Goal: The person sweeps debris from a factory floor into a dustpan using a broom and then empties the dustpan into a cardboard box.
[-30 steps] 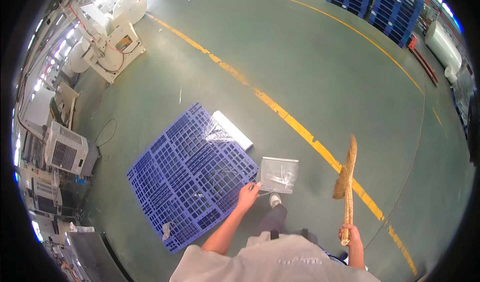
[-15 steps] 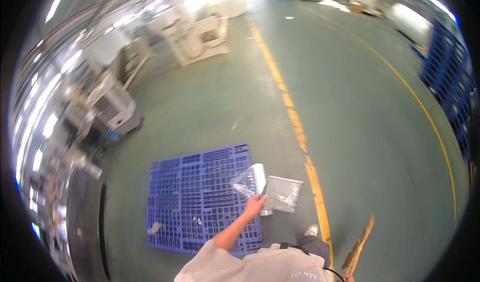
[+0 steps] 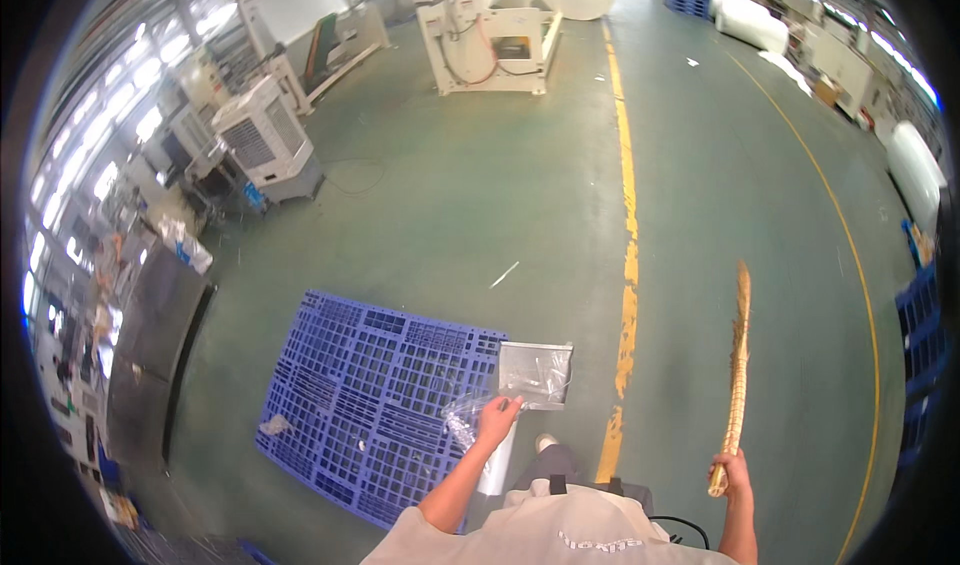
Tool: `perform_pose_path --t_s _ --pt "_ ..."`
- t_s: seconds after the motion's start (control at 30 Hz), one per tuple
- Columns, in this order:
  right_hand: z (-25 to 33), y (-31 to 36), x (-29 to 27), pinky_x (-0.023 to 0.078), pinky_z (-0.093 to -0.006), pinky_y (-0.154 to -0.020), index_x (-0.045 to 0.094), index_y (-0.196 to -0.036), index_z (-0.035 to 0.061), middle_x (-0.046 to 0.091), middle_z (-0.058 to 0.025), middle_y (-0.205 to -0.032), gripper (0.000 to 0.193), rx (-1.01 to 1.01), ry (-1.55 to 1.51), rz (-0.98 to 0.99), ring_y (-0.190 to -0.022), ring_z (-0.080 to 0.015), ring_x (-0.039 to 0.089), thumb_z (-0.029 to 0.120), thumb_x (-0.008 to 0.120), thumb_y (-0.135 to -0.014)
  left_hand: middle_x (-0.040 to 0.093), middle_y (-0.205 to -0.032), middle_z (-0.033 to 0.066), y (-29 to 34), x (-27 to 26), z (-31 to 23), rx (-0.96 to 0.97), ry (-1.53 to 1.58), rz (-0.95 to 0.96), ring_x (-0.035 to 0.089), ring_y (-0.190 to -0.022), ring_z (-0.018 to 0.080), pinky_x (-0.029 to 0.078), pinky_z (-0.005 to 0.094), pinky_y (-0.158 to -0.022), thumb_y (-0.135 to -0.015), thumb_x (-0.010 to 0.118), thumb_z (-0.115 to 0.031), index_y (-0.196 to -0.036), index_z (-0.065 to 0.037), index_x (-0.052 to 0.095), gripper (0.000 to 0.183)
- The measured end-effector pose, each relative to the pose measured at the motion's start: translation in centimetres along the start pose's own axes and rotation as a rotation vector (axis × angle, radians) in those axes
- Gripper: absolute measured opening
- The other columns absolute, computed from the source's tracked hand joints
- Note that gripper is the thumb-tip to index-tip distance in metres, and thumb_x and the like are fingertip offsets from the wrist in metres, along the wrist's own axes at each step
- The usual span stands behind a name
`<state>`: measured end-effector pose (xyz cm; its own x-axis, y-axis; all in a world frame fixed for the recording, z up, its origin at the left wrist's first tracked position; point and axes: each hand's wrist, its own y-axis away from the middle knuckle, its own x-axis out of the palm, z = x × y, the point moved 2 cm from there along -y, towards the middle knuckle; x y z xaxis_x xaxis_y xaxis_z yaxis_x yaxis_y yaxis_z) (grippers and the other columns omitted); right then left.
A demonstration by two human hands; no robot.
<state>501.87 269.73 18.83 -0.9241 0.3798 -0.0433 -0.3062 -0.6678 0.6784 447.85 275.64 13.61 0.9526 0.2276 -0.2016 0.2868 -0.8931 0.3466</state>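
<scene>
My left hand (image 3: 497,420) is closed at the near edge of a flat grey metal dustpan (image 3: 537,373), held out over the floor near the pallet's right side. Crumpled clear plastic film (image 3: 461,421) hangs beside the same hand; whether the fingers grip it too I cannot tell. Below that hand a white roll or tube (image 3: 496,468) shows in part. Out to the right, my right hand (image 3: 733,472) is wrapped round the lower end of a long, golden straw broom (image 3: 739,375), which points forward, its thin frayed tip farthest from me.
A blue plastic pallet (image 3: 385,405) lies on the green floor at left, with scraps on it. A metal-topped bench (image 3: 150,355) and a white air cooler (image 3: 265,135) stand farther left. A cream machine (image 3: 487,45) is ahead. Blue pallets (image 3: 918,335) stand at right.
My right hand and the broom have come up and forward into fuller view. The view has swung left, and the dustpan now sits closer to the pallet's far right corner.
</scene>
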Motion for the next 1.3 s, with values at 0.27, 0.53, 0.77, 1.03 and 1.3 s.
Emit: perform_pose_path --t_s 0.27,0.53,0.77,1.03,1.3 --pt "17.8 -20.4 13.8 0.051 -0.0394 -0.044 0.036 -0.106 0.0079 0.052 -0.0111 -0.074 0.042 0.149 0.370 0.306 -0.053 -0.0229 0.055 -0.002 0.057 -0.071 0.048 -0.060 0.0108 -9.9 6.5 -7.7 -0.017 -0.107 -0.238 0.045 -0.057 0.0179 0.039 0.0357 -0.055 -0.085 0.064 -0.042 -0.074 0.000 0.056 0.043" --pt "28.3 -51.2 35.8 0.050 -0.0435 -0.041 0.037 -0.110 -0.0012 0.055 -0.0144 -0.068 0.049 0.086 0.938 0.775 -0.050 -0.0282 0.059 -0.006 0.064 -0.069 0.049 -0.064 0.0103 -19.8 22.3 -1.9 -0.178 0.092 -0.571 0.047 -0.060 0.0150 0.042 0.0324 -0.058 -0.093 0.055 -0.039 -0.080 -0.001 0.058 0.041" --pt "30.8 -66.4 56.8 0.050 -0.0391 -0.045 0.054 -0.090 -0.0023 0.059 -0.0119 -0.064 0.022 -0.247 1.436 0.953 -0.051 -0.0231 0.061 0.005 0.065 -0.072 0.063 -0.072 0.0154 -22.8 33.1 3.9 -0.658 0.180 -0.739 0.064 -0.077 0.0322 0.048 0.0406 -0.070 -0.095 0.040 -0.049 -0.087 0.000 0.062 0.054" --pt "18.2 -67.1 59.0 0.055 -0.0406 -0.060 0.030 -0.125 -0.0112 0.065 -0.0234 -0.079 0.067 -0.663 2.182 0.889 -0.072 -0.0338 0.068 0.014 0.060 -0.070 0.057 -0.069 0.0207 -27.2 36.8 11.2 -0.804 0.164 -0.785 0.053 -0.067 0.0370 0.043 0.0439 -0.067 -0.097 0.039 -0.046 -0.087 0.005 0.059 0.055" --pt "27.7 -62.2 40.0 0.052 -0.0456 -0.071 0.018 -0.146 0.0058 0.065 -0.0221 -0.091 0.088 -0.392 2.624 1.215 -0.083 -0.0386 0.065 0.012 0.062 -0.070 0.062 -0.088 0.0242 -26.5 31.4 13.3 -0.912 0.058 -0.690 0.060 -0.087 0.0398 0.045 0.0453 -0.078 -0.095 0.038 -0.052 -0.096 0.001 0.062 0.058"
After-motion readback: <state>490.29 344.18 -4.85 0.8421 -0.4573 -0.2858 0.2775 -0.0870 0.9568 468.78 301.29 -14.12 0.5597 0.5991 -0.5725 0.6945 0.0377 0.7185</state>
